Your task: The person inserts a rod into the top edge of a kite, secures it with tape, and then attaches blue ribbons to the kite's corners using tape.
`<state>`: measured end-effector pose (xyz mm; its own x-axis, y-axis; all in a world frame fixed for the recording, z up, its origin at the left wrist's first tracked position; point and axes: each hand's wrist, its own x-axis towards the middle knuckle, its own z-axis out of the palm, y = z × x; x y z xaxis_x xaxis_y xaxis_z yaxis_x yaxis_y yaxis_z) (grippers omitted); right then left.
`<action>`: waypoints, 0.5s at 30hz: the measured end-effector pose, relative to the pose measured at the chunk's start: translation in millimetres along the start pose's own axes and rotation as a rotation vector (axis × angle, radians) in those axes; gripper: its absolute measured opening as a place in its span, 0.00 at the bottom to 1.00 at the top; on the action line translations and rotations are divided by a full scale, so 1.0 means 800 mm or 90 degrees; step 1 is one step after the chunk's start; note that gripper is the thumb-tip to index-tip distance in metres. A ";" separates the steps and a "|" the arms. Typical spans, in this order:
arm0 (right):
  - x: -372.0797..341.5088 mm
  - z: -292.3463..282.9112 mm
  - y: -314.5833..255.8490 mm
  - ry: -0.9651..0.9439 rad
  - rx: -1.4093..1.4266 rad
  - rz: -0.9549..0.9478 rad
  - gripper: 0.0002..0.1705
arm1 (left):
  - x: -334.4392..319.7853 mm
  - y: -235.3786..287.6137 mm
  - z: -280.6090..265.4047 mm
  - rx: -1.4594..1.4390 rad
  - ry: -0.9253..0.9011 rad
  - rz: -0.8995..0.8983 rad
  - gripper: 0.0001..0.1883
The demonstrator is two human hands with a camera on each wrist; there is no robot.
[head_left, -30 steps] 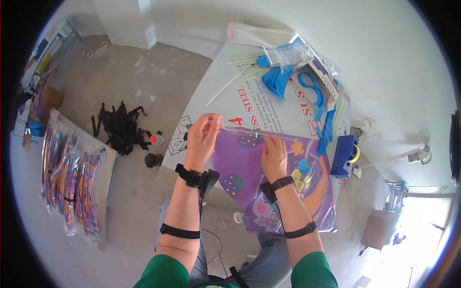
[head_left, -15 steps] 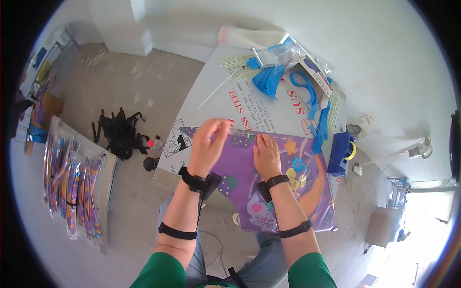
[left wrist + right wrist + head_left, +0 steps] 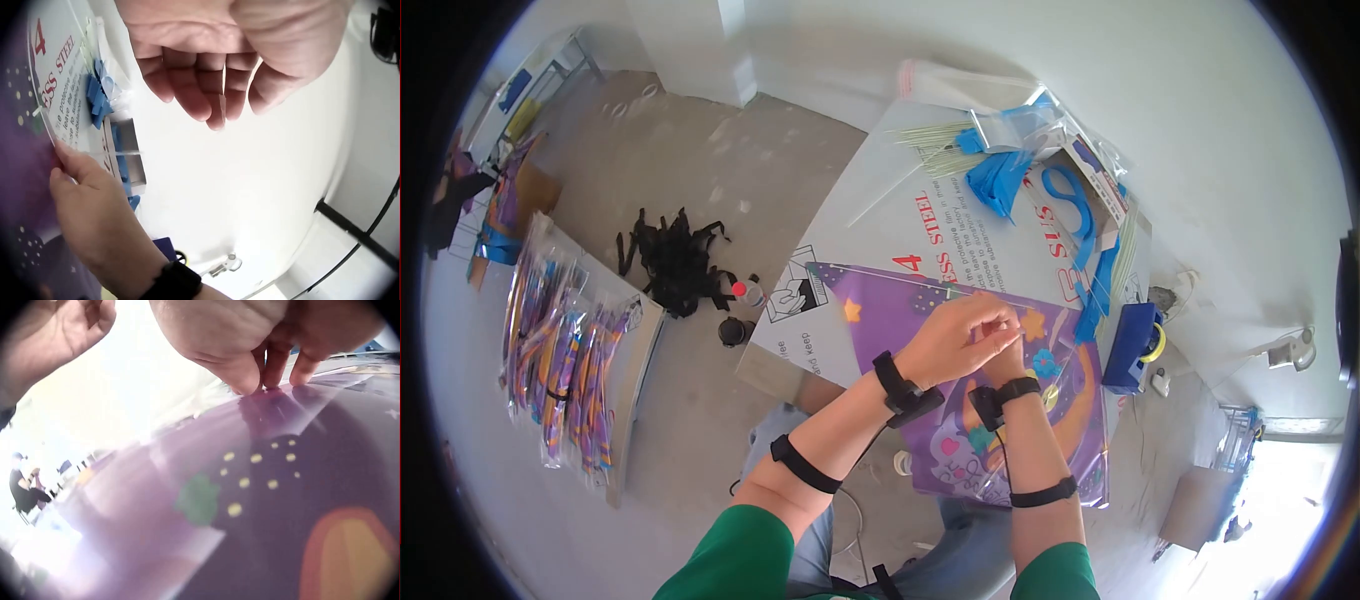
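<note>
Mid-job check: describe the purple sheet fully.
The purple sheet is thin, glossy and plastic-looking, printed with orange stars, dots, a blue flower and a pale, lettered shape with a heart. One corner tapers to a point. It lies on the white board, its near part overhanging. The right hand's fingertips touch it; the left hand is above.

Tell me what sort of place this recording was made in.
Probably a small, makeshift workshop: bagged bundles lie on a side table, blue strips and thin rods lie on the worktable, and the floor is bare.
</note>
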<state>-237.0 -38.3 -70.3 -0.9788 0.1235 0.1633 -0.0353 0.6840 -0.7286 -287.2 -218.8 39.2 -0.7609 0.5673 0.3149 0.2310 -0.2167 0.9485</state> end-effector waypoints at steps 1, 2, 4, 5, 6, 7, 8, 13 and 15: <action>0.003 -0.002 -0.002 0.057 -0.049 -0.027 0.19 | 0.001 0.001 -0.001 -0.001 0.003 -0.002 0.07; 0.010 -0.013 -0.017 0.054 -0.051 -0.027 0.19 | 0.001 0.001 -0.001 -0.066 0.010 -0.017 0.07; 0.024 -0.043 -0.039 -0.020 0.049 0.110 0.18 | 0.002 0.000 0.002 -0.137 0.017 -0.031 0.07; 0.029 -0.041 -0.018 0.048 0.035 0.048 0.14 | 0.002 -0.002 0.004 -0.127 -0.007 -0.029 0.07; 0.036 -0.044 -0.012 0.046 0.032 0.049 0.14 | 0.002 -0.003 0.006 -0.116 -0.029 -0.027 0.07; 0.050 -0.049 -0.024 0.019 0.038 0.131 0.12 | 0.003 -0.002 0.006 -0.119 -0.026 -0.028 0.07; 0.065 -0.053 -0.033 -0.008 0.044 0.214 0.10 | 0.004 0.000 0.005 -0.109 -0.043 -0.027 0.07; 0.131 -0.052 -0.061 -0.245 0.100 0.181 0.09 | 0.004 0.004 0.003 -0.163 -0.066 -0.062 0.06; 0.149 -0.042 -0.071 -0.415 0.110 0.221 0.08 | 0.007 0.005 0.002 -0.141 -0.108 -0.037 0.05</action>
<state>-344.8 -38.5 13.1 -0.8586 -0.1757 -0.4817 0.3183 0.5539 -0.7693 -289.3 -215.2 44.6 -0.6519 0.7048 0.2798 0.0382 -0.3380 0.9404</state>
